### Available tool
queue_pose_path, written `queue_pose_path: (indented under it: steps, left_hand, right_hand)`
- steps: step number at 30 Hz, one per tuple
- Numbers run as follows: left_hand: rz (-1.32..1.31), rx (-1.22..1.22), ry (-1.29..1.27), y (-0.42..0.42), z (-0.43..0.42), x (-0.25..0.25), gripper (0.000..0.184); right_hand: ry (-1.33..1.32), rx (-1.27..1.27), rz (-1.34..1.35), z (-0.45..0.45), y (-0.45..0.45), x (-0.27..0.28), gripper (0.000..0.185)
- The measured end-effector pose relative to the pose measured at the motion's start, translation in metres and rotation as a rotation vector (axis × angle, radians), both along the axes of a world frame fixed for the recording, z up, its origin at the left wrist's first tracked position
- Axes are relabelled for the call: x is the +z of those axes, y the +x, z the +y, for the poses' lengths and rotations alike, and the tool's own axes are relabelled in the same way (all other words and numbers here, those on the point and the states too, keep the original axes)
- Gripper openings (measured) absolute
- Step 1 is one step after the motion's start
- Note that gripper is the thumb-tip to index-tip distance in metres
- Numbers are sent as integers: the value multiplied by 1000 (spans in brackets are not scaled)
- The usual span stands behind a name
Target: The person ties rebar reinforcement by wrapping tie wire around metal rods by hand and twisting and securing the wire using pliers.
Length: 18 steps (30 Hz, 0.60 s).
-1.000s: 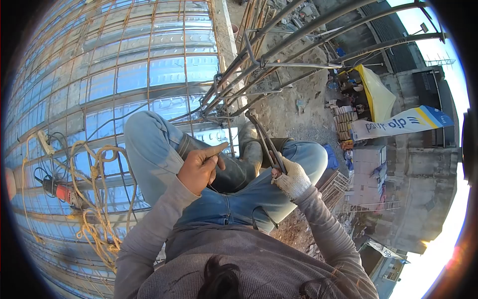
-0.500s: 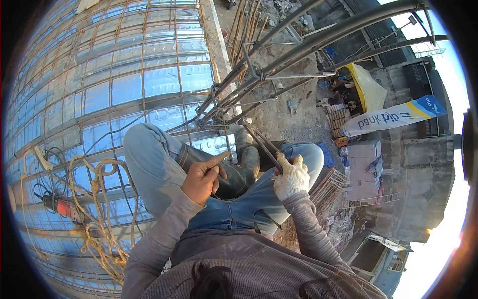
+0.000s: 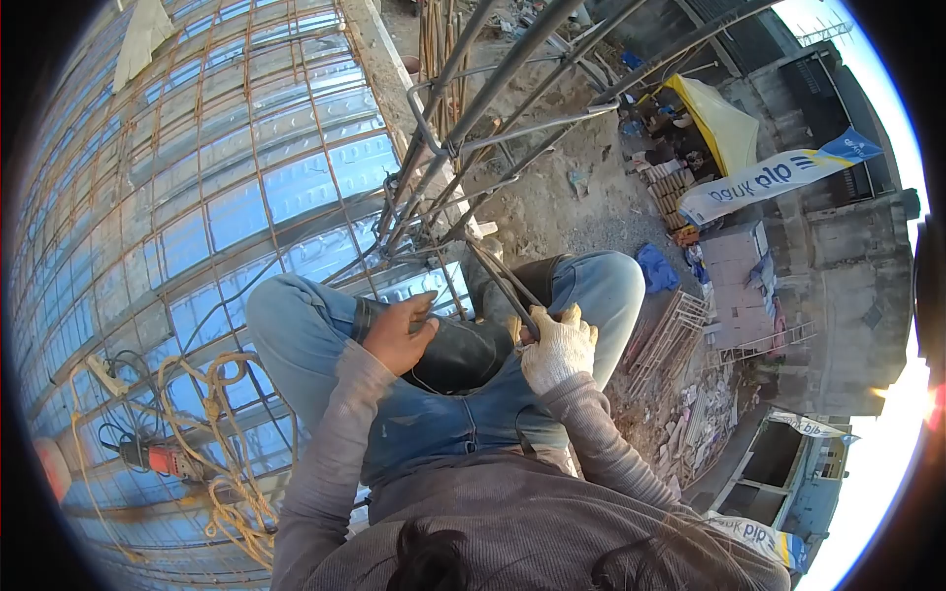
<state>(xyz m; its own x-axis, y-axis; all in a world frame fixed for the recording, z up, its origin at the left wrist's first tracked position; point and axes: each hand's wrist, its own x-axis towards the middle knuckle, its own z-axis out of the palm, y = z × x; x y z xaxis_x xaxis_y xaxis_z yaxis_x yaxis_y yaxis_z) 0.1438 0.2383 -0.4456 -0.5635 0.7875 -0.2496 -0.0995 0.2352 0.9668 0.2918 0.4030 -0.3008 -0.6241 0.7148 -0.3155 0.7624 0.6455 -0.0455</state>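
Note:
My left hand [image 3: 397,337] is bare, held over the dark boot by my left knee. Its fingers are loosely stretched and apart, with nothing visible in them. My right hand [image 3: 560,350], in a pale work glove, is closed round the near end of a thin dark metal rod [image 3: 510,292]. That rod slants forward, between my legs, towards the foot of a rebar column cage [image 3: 434,187]. Its far end is hard to separate from the cage's bars. A second slim bar runs close beside it. My fingertips partly hide the gripped end.
A rebar mesh [image 3: 256,177] over shiny metal decking spreads out on the left. Rope [image 3: 225,433] and a red power tool [image 3: 172,460] with a cable lie there. Beyond the deck edge [image 3: 394,54], ground far below holds rubble, a yellow canopy [image 3: 724,123] and a banner [image 3: 769,185].
My left hand has lowered slightly and its pointing index finger has relaxed. My right hand, still round the rod, sits a little further left. The view has turned, shifting the column cage leftward.

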Motion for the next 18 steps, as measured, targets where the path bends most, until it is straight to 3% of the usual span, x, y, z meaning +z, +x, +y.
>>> queue_pose_path:
  steps: [1, 5, 7, 8, 9, 11, 12, 18]
  left_hand:
    - [382, -8, -9, -11, 10, 2, 42]
    - [473, -93, -151, -40, 70, 29, 37]
    - [-441, -67, 114, -42, 95, 16, 30]
    - [-580, 51, 209, -32, 101, 13, 29]
    - [-571, 35, 188, -30, 103, 0, 29]
    - [-542, 36, 334, -25, 106, -37, 29]
    - [-614, 127, 357, -17, 108, -24, 29]
    - [-731, 112, 411, -22, 107, -6, 32]
  right_hand:
    - [-7, -14, 3, 0, 0, 0, 42]
    - [48, -15, 1, -4, 1, -5, 47]
    - [70, -26, 14, -9, 4, -13, 49]
    - [171, -5, 42, -13, 7, -19, 47]
    - [272, 14, 69, -15, 8, -23, 44]
    - [229, -1, 81, -16, 7, -24, 48]
    - [205, 9, 88, -16, 7, -23, 51]
    - [204, 58, 175, -5, 11, -25, 48]
